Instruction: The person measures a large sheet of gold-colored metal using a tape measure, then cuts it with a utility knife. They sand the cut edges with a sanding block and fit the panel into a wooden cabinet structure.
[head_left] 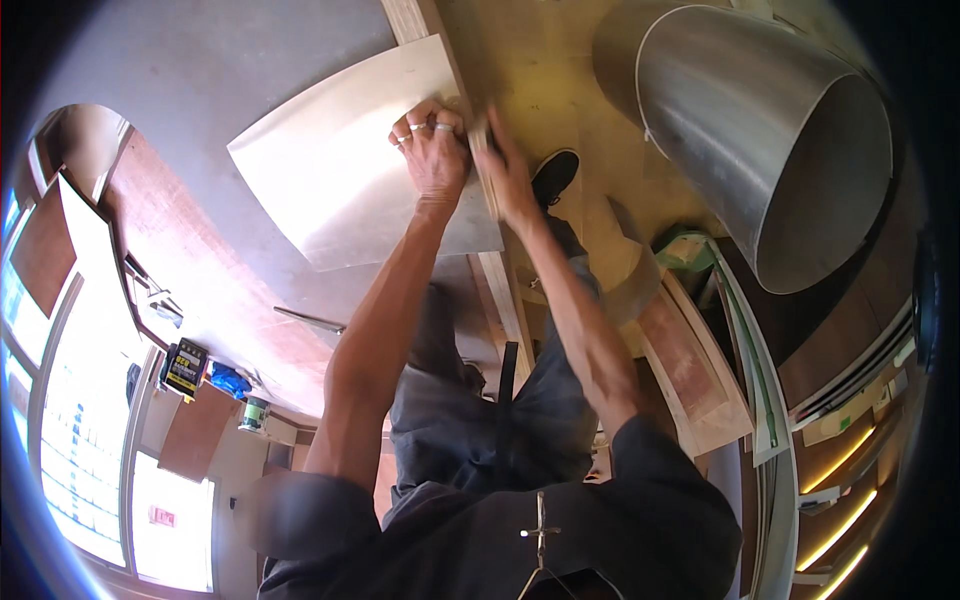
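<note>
Up in the upper right of the frame you have a large metal cylinder [765, 140], open end toward you. At the lower left you see a small green-labelled can [254, 412], a blue bag [228, 381] and a yellow-and-black box [186, 368] close together. A black shoe [555, 176] shows near centre top.

Metal sheet [350, 170] on plywood floor [540, 70]
</note>
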